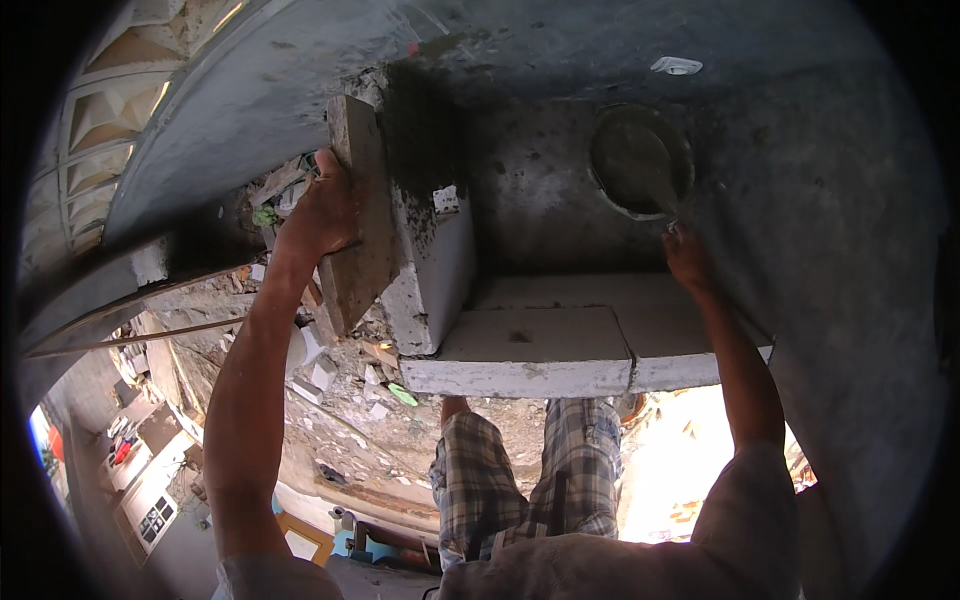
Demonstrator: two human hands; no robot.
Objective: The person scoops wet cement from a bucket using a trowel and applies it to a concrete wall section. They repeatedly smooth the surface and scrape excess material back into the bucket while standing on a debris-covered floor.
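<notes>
My left hand (320, 212) grips a rough wooden board (358, 270) standing upright beside a white block column (427, 280) smeared with dark mortar. My right hand (686, 255) is closed on the handle of a trowel (660, 182), whose blade is in a round bucket (608, 184) of wet grey mortar. The bucket is at the back right of a grey recess. In front of it, pale blocks (515, 340) form a ledge with a joint toward the right.
Grey plastered walls (810, 220) surround the recess. A long thin bar (140, 337) crosses the left side. Rubble (340, 420) lies on the ground below. My legs in checked shorts are beneath the ledge. A small white object (676, 66) is at the top.
</notes>
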